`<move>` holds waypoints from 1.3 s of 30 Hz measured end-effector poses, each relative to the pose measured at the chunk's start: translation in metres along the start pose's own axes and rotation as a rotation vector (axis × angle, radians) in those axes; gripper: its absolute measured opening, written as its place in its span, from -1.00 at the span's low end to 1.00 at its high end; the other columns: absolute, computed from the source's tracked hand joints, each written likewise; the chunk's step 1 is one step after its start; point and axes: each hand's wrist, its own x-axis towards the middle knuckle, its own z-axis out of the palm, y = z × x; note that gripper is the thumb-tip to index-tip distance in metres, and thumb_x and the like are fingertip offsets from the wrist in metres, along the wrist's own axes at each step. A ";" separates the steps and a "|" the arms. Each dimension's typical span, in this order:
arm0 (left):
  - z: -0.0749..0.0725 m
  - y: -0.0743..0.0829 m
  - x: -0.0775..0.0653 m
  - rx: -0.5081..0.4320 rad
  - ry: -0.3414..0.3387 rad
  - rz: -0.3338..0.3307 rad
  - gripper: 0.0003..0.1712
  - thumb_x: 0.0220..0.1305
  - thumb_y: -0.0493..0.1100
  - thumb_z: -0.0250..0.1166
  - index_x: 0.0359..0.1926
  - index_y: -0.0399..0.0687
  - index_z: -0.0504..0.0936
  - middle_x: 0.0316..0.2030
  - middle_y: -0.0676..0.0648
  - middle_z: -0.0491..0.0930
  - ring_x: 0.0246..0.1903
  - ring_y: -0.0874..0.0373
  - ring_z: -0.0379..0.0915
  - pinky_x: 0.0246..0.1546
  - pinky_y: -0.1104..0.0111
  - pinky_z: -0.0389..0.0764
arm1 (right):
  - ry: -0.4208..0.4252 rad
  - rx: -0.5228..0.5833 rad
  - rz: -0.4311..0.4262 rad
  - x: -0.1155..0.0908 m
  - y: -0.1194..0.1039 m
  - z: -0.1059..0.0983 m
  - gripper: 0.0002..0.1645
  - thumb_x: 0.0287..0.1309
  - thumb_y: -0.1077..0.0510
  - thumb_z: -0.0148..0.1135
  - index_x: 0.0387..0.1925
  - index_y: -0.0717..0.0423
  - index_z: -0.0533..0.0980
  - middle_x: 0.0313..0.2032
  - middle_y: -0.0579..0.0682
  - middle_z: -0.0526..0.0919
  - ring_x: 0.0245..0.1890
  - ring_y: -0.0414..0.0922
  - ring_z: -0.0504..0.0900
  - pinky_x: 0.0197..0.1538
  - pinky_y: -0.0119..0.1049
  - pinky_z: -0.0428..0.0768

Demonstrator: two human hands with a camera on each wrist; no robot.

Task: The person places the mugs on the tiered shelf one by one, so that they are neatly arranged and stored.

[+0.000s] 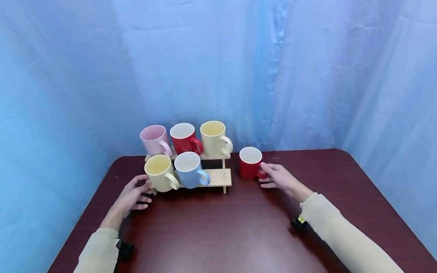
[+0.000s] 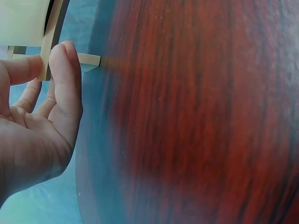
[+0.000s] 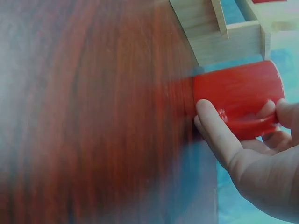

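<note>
A two-tier wooden rack (image 1: pixel 217 177) stands at the back left of the table. My left hand (image 1: pixel 129 198) is at the left end of its lower shelf, with thumb and fingers pinching the shelf end (image 2: pixel 53 32) in the left wrist view. To the right of the rack is a red mug (image 1: pixel 248 170) with a white inside, upright. Its handle is pinched by my right hand (image 1: pixel 281 179); the right wrist view shows the fingers around the handle of the mug (image 3: pixel 233 88). Nearest the left hand on the lower shelf is a cream-yellow mug (image 1: pixel 157 180).
Beside it on the lower shelf sits a light blue mug (image 1: pixel 187 175). The upper shelf carries a pink mug (image 1: pixel 154 145), another red mug (image 1: pixel 181 145) and a second cream-yellow mug (image 1: pixel 211 145). Blue curtains (image 1: pixel 211 68) hang behind the dark red wooden table (image 1: pixel 211 231).
</note>
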 end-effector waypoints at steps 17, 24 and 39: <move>0.001 0.001 -0.002 0.010 -0.008 0.001 -0.33 0.47 0.12 0.23 0.44 0.09 0.19 -0.12 -0.18 0.54 -0.42 0.07 0.63 -0.42 0.23 0.71 | 0.025 0.029 -0.059 -0.034 -0.010 0.010 -0.46 0.51 -0.14 0.08 -0.22 0.33 0.37 0.02 0.35 0.54 0.12 0.32 0.60 0.04 0.00 0.66; 0.001 0.000 -0.001 0.013 -0.006 0.001 -0.33 0.48 0.11 0.22 0.45 0.09 0.18 -0.12 -0.18 0.54 -0.42 0.06 0.64 -0.41 0.21 0.72 | -0.009 -0.005 -0.096 -0.062 -0.030 0.015 -0.49 0.51 -0.10 0.10 -0.18 0.35 0.37 0.07 0.34 0.57 0.10 0.32 0.62 0.02 -0.01 0.67; 0.001 0.000 -0.002 -0.006 -0.022 0.019 -0.36 0.48 0.10 0.22 0.43 0.10 0.20 -0.16 -0.16 0.55 -0.44 0.07 0.64 -0.44 0.23 0.71 | -0.138 -0.048 -0.166 -0.094 -0.060 0.043 -0.45 0.53 -0.02 0.07 0.16 0.44 0.42 0.13 0.35 0.58 0.07 0.26 0.65 -0.01 0.02 0.68</move>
